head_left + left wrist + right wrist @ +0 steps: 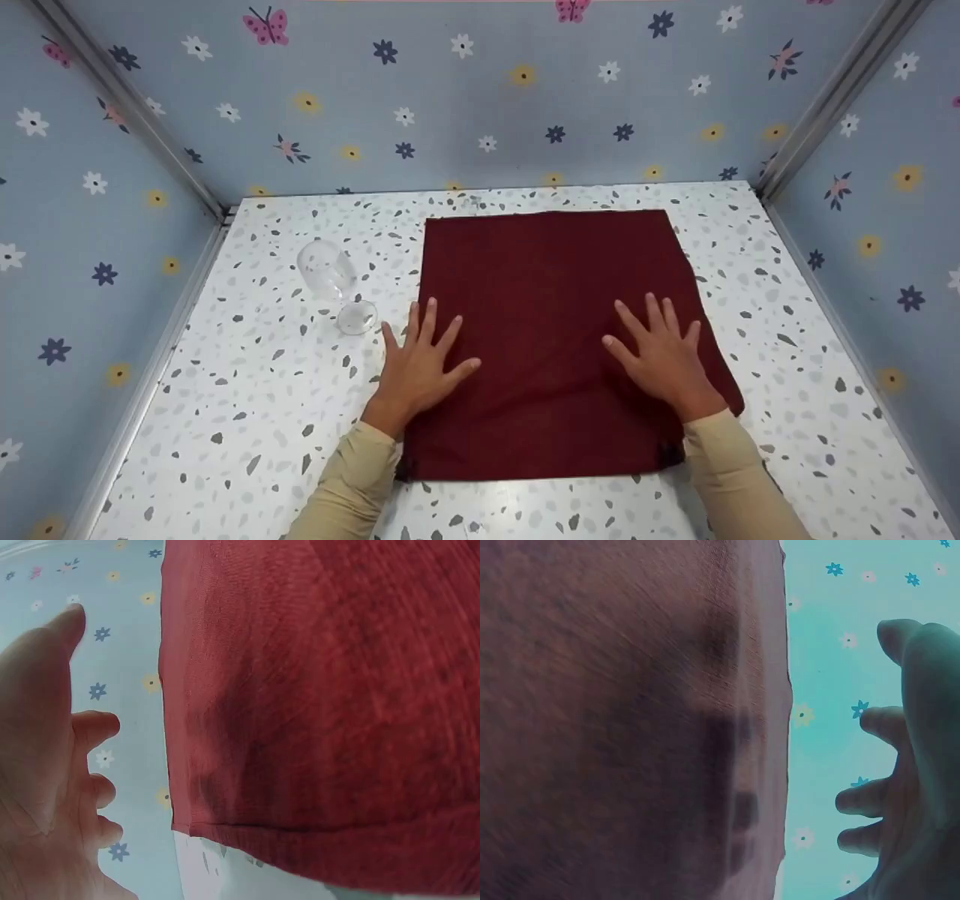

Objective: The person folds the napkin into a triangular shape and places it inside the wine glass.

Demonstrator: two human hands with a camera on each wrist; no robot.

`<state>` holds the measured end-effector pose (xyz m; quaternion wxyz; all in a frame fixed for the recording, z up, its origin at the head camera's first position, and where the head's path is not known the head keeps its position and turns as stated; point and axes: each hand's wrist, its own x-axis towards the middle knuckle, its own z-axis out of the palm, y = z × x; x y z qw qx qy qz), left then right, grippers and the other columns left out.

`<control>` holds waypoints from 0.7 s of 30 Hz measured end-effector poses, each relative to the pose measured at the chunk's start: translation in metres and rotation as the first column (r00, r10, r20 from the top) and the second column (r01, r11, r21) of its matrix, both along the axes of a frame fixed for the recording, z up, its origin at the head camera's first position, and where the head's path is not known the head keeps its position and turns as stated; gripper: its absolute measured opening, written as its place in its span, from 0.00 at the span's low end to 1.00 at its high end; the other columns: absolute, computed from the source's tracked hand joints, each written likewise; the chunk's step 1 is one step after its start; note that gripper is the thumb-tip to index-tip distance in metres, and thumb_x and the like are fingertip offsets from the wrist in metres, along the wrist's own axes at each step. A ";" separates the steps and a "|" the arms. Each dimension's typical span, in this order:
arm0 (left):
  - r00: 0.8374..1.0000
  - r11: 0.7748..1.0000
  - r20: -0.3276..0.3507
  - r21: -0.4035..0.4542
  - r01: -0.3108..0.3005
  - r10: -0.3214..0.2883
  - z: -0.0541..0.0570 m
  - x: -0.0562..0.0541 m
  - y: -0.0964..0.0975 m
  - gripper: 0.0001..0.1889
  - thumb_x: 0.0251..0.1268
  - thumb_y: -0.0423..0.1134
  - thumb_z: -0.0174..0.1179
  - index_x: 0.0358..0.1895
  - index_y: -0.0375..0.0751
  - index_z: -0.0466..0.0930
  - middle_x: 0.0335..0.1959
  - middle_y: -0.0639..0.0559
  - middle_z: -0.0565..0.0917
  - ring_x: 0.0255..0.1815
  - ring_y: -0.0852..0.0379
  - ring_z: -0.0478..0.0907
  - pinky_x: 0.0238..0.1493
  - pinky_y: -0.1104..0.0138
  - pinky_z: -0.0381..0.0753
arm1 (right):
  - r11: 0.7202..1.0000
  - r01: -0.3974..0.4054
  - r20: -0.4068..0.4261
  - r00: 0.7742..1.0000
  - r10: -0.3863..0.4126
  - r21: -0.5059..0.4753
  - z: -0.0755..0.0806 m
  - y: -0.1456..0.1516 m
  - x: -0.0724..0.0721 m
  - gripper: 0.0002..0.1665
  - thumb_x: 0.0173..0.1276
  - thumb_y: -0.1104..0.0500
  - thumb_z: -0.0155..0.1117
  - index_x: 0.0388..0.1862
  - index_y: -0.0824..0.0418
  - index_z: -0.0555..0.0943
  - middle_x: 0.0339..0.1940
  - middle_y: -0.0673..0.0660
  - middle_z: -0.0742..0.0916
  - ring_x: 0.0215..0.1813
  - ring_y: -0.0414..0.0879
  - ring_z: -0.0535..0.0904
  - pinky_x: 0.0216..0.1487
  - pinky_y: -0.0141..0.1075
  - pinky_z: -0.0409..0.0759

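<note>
Around the cloth you have three pale blue panels (480, 97), one beyond it and one out to each side, all printed with flowers and pink butterflies. Two grey posts (836, 101) stand at the corners past the cloth. Beneath it is one white tabletop (217, 390), speckled with grey chips.

The single dark red cloth (540, 300) lies spread on that surface in front of you, mostly flat, with a few soft creases toward its near side; its right edge bows outward.

Your two beige sleeves (349, 472) come in past the cloth's near corners. Both your hands are released, palms down with the fingers spread wide. Your left hand (418, 364) is over the cloth's left edge, thumb inside that edge and little finger outside it. Your right hand (664, 360) is wholly above the cloth's right part. In the wrist views a gap shows between each hand and the fabric, and shadows fall on it.

One clear stemmed glass (327, 270) stands left of the cloth, its round foot near your left little finger. Two small black patches (671, 454) sit at the cloth's near corners, one at each.
</note>
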<state>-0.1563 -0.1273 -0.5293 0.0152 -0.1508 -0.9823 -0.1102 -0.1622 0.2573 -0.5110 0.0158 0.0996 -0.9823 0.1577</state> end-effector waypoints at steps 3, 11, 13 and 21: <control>1.000 1.000 -0.012 0.008 -0.006 0.007 0.000 0.000 -0.001 0.44 0.67 0.77 0.37 0.79 0.54 0.58 0.81 0.39 0.44 0.81 0.36 0.37 0.67 0.28 0.34 | 1.000 -0.007 0.001 1.000 0.007 -0.002 -0.003 -0.002 0.001 0.43 0.74 0.27 0.44 0.79 0.48 0.64 0.79 0.72 0.57 0.79 0.71 0.45 0.63 0.79 0.38; 0.997 1.000 -0.069 -0.011 -0.017 0.016 -0.001 0.002 -0.001 0.40 0.71 0.71 0.41 0.78 0.50 0.61 0.80 0.36 0.50 0.80 0.34 0.42 0.66 0.27 0.41 | 1.000 -0.010 -0.001 1.000 0.010 -0.011 -0.009 -0.003 0.005 0.43 0.74 0.29 0.45 0.79 0.49 0.64 0.79 0.72 0.58 0.79 0.71 0.46 0.64 0.79 0.39; 0.996 1.000 -0.085 -0.003 -0.019 0.019 -0.002 0.004 -0.001 0.39 0.73 0.69 0.44 0.77 0.48 0.64 0.79 0.35 0.52 0.79 0.33 0.45 0.66 0.26 0.43 | 1.000 -0.012 0.004 1.000 0.012 -0.016 -0.011 -0.003 0.007 0.43 0.74 0.29 0.46 0.79 0.50 0.63 0.78 0.72 0.59 0.78 0.71 0.46 0.64 0.79 0.39; 1.000 1.000 0.000 0.015 -0.025 0.025 -0.006 0.005 -0.002 0.34 0.75 0.61 0.50 0.75 0.44 0.67 0.77 0.33 0.58 0.77 0.31 0.52 0.65 0.27 0.48 | 1.000 -0.006 0.055 0.998 0.007 -0.026 -0.015 -0.005 0.019 0.43 0.74 0.31 0.49 0.77 0.57 0.67 0.77 0.72 0.62 0.78 0.71 0.49 0.66 0.77 0.43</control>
